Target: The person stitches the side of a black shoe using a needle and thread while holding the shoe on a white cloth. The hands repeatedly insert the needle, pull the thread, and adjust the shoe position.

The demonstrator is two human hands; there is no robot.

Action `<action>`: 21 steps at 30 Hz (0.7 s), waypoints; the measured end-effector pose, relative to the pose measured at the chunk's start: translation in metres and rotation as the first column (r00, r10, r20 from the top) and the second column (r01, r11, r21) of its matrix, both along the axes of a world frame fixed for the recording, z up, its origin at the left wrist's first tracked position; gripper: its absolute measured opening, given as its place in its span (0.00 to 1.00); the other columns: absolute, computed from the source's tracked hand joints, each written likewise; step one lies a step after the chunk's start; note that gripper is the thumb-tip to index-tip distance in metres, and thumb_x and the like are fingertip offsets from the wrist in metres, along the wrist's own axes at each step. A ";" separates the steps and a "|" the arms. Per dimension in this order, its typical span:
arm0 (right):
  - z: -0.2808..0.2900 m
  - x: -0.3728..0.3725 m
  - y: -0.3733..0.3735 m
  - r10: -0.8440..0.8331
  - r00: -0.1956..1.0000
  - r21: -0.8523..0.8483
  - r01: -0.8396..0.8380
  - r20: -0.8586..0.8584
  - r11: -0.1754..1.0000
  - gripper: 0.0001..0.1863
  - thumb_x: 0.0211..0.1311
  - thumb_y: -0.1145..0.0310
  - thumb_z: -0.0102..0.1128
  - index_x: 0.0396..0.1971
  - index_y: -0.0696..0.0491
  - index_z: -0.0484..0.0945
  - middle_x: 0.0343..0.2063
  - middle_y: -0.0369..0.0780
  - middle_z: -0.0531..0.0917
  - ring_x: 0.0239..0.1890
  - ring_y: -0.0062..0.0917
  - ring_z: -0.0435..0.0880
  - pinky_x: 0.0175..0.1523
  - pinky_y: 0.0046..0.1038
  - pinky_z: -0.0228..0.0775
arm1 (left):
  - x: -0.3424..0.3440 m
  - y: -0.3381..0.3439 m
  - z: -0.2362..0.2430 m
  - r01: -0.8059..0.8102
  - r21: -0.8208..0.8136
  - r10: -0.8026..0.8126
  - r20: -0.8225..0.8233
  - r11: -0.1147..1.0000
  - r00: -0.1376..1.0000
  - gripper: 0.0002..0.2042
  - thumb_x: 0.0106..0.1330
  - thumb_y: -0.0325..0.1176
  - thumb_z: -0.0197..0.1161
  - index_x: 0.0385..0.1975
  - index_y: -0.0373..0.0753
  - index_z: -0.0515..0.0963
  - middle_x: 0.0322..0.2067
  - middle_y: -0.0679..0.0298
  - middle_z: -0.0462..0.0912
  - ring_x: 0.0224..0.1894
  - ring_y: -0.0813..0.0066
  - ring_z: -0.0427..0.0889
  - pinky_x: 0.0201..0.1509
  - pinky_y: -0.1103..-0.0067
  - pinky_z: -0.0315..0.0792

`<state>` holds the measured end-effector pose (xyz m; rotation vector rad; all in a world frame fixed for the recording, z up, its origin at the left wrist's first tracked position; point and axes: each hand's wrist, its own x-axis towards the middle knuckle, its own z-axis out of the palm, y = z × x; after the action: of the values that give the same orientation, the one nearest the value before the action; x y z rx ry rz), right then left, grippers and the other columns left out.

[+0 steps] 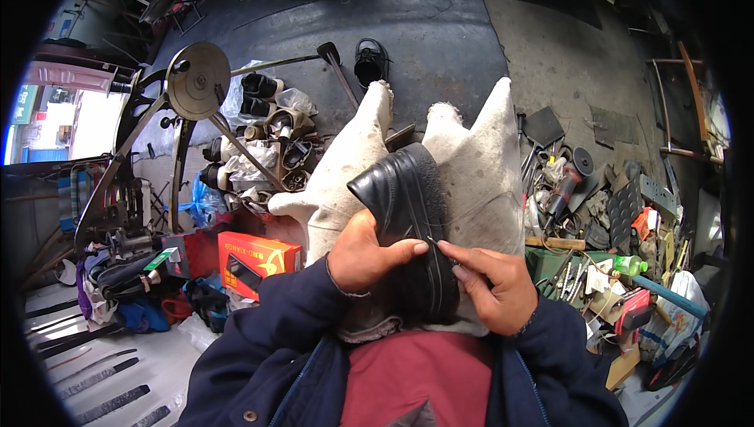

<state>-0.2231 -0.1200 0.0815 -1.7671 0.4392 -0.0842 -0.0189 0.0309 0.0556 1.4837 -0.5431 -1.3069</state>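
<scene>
A black leather shoe (404,191) lies on its side across my lap, over a stained off-white apron (479,168). My left hand (369,250) grips its left side, fingers behind the leather and thumb pressed on the upper near a seam. At the same seam my right hand (495,282) is closed in a pinch, thumb and forefinger close to my left thumb tip. Something small and thin shows at those fingertips, too small to name. A fine thread-like line seems to run over the apron beside the shoe.
At left stands a metal hand-cranked machine with a round wheel (198,78), near a red box (255,262) and piled shoes (267,144). Ahead, a single black shoe (371,62) sits on the floor. Tools, an angle grinder (567,184) and a green bottle (628,265) crowd the right.
</scene>
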 end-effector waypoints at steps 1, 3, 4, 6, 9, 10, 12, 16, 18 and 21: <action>0.000 0.001 -0.001 -0.004 1.000 0.030 0.004 -0.005 1.000 0.23 0.68 0.80 0.61 0.63 0.54 0.81 0.29 0.46 0.82 0.26 0.35 0.82 0.35 0.32 0.74 | 0.001 0.001 -0.001 0.011 -0.003 -0.011 -0.039 1.000 0.999 0.25 0.65 0.24 0.75 0.61 0.29 0.75 0.52 0.61 0.86 0.53 0.76 0.84 0.61 0.75 0.78; 0.001 0.004 -0.004 0.021 1.000 0.037 -0.021 0.000 0.999 0.23 0.68 0.80 0.61 0.62 0.55 0.81 0.29 0.47 0.83 0.27 0.35 0.83 0.35 0.32 0.74 | 0.003 0.003 -0.002 0.030 -0.005 -0.030 -0.088 1.000 0.996 0.27 0.64 0.23 0.74 0.63 0.30 0.74 0.54 0.61 0.85 0.55 0.75 0.83 0.63 0.75 0.77; 0.002 0.005 -0.008 0.047 0.999 0.012 -0.047 0.010 0.999 0.23 0.68 0.80 0.61 0.62 0.54 0.81 0.29 0.47 0.83 0.27 0.35 0.83 0.35 0.32 0.74 | 0.004 0.003 -0.002 0.044 -0.005 -0.044 -0.099 0.999 0.994 0.27 0.64 0.22 0.74 0.64 0.30 0.73 0.55 0.61 0.85 0.56 0.75 0.83 0.64 0.74 0.76; 0.002 0.007 -0.016 0.109 0.994 -0.043 -0.108 0.013 0.993 0.23 0.68 0.81 0.60 0.62 0.54 0.82 0.28 0.46 0.83 0.27 0.33 0.83 0.35 0.30 0.75 | 0.006 0.005 -0.003 0.062 -0.010 -0.063 -0.100 0.998 0.993 0.28 0.64 0.22 0.74 0.64 0.30 0.72 0.55 0.61 0.85 0.56 0.74 0.83 0.65 0.74 0.76; 0.003 0.007 -0.025 0.193 0.981 -0.105 -0.193 -0.015 0.976 0.24 0.67 0.82 0.59 0.62 0.53 0.82 0.28 0.46 0.84 0.26 0.32 0.83 0.35 0.29 0.75 | 0.007 0.005 -0.004 0.068 -0.026 -0.070 -0.086 0.997 0.994 0.29 0.64 0.22 0.74 0.65 0.30 0.72 0.56 0.61 0.84 0.57 0.75 0.82 0.65 0.74 0.75; 0.004 0.007 -0.027 0.204 0.978 -0.103 -0.206 -0.029 0.973 0.24 0.67 0.81 0.60 0.62 0.52 0.82 0.28 0.46 0.83 0.26 0.34 0.83 0.35 0.31 0.74 | 0.007 0.004 -0.004 0.065 -0.030 -0.067 -0.092 0.997 0.993 0.29 0.64 0.22 0.74 0.65 0.30 0.71 0.56 0.61 0.84 0.57 0.75 0.82 0.66 0.74 0.75; 0.006 0.006 -0.026 0.204 0.978 -0.095 -0.208 -0.051 0.974 0.24 0.68 0.81 0.61 0.63 0.52 0.81 0.28 0.46 0.82 0.26 0.35 0.82 0.34 0.31 0.74 | 0.007 0.004 -0.005 0.054 -0.046 -0.058 -0.092 0.997 0.994 0.29 0.64 0.22 0.74 0.65 0.30 0.71 0.56 0.61 0.84 0.57 0.75 0.82 0.66 0.74 0.75; 0.007 0.005 -0.007 0.069 0.996 0.002 -0.069 -0.056 0.998 0.24 0.69 0.81 0.60 0.63 0.52 0.81 0.28 0.43 0.84 0.26 0.28 0.83 0.34 0.28 0.75 | 0.007 0.004 -0.007 0.054 -0.048 -0.058 -0.071 0.997 0.996 0.29 0.65 0.23 0.73 0.66 0.30 0.71 0.57 0.61 0.84 0.57 0.75 0.82 0.66 0.74 0.74; 0.006 0.005 0.006 -0.022 0.998 0.056 0.025 -0.057 0.998 0.23 0.70 0.82 0.59 0.64 0.53 0.81 0.29 0.42 0.84 0.26 0.24 0.83 0.34 0.26 0.75 | 0.008 0.005 -0.008 0.073 -0.041 -0.075 -0.052 0.997 0.996 0.29 0.65 0.23 0.73 0.66 0.30 0.71 0.56 0.61 0.84 0.57 0.76 0.82 0.66 0.74 0.74; 0.001 0.004 0.019 -0.110 0.992 0.086 0.116 -0.065 0.990 0.23 0.71 0.82 0.58 0.63 0.54 0.81 0.30 0.41 0.85 0.26 0.21 0.82 0.35 0.24 0.75 | 0.008 0.006 -0.009 0.090 -0.044 -0.092 -0.036 0.995 0.995 0.28 0.66 0.23 0.72 0.65 0.30 0.71 0.56 0.61 0.84 0.57 0.76 0.82 0.65 0.75 0.75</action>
<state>-0.2187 -0.1013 0.0822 -1.6590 0.5785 -0.0900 -0.0113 0.0366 0.0469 1.4112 -0.6162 -1.3835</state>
